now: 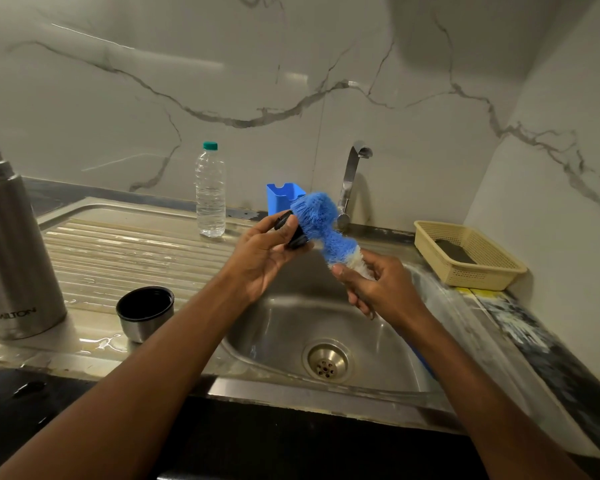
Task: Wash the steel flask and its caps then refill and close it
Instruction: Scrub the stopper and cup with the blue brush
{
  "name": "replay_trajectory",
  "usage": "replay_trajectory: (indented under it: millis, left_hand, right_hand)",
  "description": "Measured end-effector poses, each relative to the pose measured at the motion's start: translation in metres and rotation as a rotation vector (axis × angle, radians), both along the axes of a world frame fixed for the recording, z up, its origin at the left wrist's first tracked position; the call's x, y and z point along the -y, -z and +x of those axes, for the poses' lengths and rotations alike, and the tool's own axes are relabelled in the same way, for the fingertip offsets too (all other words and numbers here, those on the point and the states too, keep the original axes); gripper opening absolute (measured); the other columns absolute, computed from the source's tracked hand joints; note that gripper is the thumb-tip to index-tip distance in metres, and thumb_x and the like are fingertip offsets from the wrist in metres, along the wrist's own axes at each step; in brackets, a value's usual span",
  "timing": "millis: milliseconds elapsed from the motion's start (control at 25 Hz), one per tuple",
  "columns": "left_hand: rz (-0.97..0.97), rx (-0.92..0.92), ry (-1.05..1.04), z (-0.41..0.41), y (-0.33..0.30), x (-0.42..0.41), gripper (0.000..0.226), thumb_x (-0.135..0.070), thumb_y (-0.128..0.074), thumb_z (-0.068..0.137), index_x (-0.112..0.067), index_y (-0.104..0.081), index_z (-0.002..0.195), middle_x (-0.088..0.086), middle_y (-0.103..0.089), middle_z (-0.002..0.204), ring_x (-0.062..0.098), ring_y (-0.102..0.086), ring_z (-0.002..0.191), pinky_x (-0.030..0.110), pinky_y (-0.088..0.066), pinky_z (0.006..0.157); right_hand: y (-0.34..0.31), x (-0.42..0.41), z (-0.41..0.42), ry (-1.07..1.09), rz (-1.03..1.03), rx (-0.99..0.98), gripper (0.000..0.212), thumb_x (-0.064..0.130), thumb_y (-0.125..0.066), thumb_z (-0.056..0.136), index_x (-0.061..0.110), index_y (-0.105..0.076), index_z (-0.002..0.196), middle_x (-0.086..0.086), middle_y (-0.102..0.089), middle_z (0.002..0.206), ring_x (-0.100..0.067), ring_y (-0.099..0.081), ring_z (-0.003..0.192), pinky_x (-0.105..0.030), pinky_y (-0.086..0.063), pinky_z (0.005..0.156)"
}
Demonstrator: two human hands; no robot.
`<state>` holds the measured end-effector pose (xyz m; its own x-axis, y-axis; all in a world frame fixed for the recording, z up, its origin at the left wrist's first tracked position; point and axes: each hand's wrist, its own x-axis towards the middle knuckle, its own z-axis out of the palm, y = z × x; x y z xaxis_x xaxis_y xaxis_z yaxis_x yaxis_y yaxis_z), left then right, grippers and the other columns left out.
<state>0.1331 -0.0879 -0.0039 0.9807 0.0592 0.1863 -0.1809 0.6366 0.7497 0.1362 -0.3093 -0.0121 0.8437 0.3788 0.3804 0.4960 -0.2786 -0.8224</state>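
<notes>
Blue brush [321,223] scrubbing the black inner cap [293,233] over the sink [326,327] | left hand [262,259] pinches cap, right hand [378,289] grips brush handle | steel flask [13,244] stands at desk's left edge, steel cup cap [145,312] beside it | tip imo: rotate cap, work bristles into the threads, grip firmly, it's probably slippery

The steel flask [13,244] at nine o'clock is cut by the left edge. The left hand [262,258] covers much of the black inner cap [297,237]. The brush [321,226] handle is hidden in the right hand [378,289].
</notes>
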Motion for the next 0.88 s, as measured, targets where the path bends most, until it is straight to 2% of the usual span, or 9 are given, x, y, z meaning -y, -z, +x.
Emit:
replay_trajectory:
  millis: [120, 240, 360, 480, 720, 880]
  left_hand:
    - [0.013, -0.007, 0.002, 0.0013, 0.0031, 0.0002, 0.051, -0.008, -0.068, 0.086, 0.011, -0.057, 0.132, 0.026, -0.061, 0.137, 0.038, -0.064, 0.123, 0.057, -0.054, 0.100]
    - [0.017, -0.022, -0.010, 0.0022, 0.0030, -0.0017, 0.049, -0.010, -0.069, 0.084, 0.007, -0.062, 0.129, 0.023, -0.064, 0.134, 0.036, -0.064, 0.124, 0.054, -0.054, 0.102]
    - [0.021, -0.041, -0.037, 0.0022, 0.0031, -0.0023, 0.049, -0.012, -0.072, 0.078, 0.000, -0.066, 0.126, 0.017, -0.069, 0.128, 0.030, -0.067, 0.119, 0.044, -0.055, 0.103]
    - [0.019, -0.046, -0.047, 0.0045, 0.0059, -0.0026, 0.051, -0.011, -0.073, 0.076, -0.002, -0.067, 0.126, 0.017, -0.071, 0.124, 0.028, -0.069, 0.115, 0.035, -0.058, 0.096]
    - [0.050, -0.025, -0.044, 0.0047, 0.0047, -0.0051, 0.049, -0.012, -0.072, 0.078, 0.003, -0.066, 0.124, 0.020, -0.069, 0.128, 0.027, -0.069, 0.114, 0.033, -0.059, 0.093]
    - [0.083, -0.022, -0.057, 0.0061, 0.0079, -0.0050, 0.053, -0.013, -0.073, 0.078, 0.007, -0.064, 0.127, 0.024, -0.067, 0.129, 0.029, -0.069, 0.116, 0.031, -0.059, 0.092]
  right_hand:
    - [-0.0001, 0.0015, 0.0010, 0.031, 0.015, -0.016, 0.015, 0.037, -0.069, 0.097, 0.022, -0.070, 0.099, -0.010, -0.065, 0.060, -0.022, -0.049, 0.044, -0.031, -0.042, 0.043]
    - [-0.0027, 0.0004, -0.0038, -0.040, 0.033, 0.007, 0.015, 0.033, -0.069, 0.097, 0.018, -0.069, 0.096, -0.011, -0.063, 0.059, -0.024, -0.047, 0.043, -0.027, -0.041, 0.040]
    - [-0.0016, -0.0014, -0.0019, 0.001, 0.002, 0.016, 0.014, 0.033, -0.069, 0.097, 0.019, -0.068, 0.094, -0.009, -0.064, 0.058, -0.021, -0.049, 0.043, -0.028, -0.042, 0.040]
    - [0.0008, -0.0024, 0.0021, 0.067, -0.006, 0.012, 0.012, 0.036, -0.070, 0.097, 0.023, -0.068, 0.096, -0.008, -0.064, 0.059, -0.017, -0.050, 0.043, -0.029, -0.043, 0.041]
    - [-0.0030, 0.0012, -0.0011, -0.035, -0.021, 0.044, 0.017, 0.036, -0.069, 0.096, 0.019, -0.067, 0.097, -0.009, -0.064, 0.059, -0.020, -0.051, 0.043, -0.027, -0.043, 0.041]
    - [0.0000, 0.0011, 0.0051, 0.073, -0.037, 0.044, 0.018, 0.037, -0.070, 0.096, 0.019, -0.067, 0.097, -0.007, -0.064, 0.059, -0.013, -0.051, 0.041, -0.027, -0.042, 0.042]
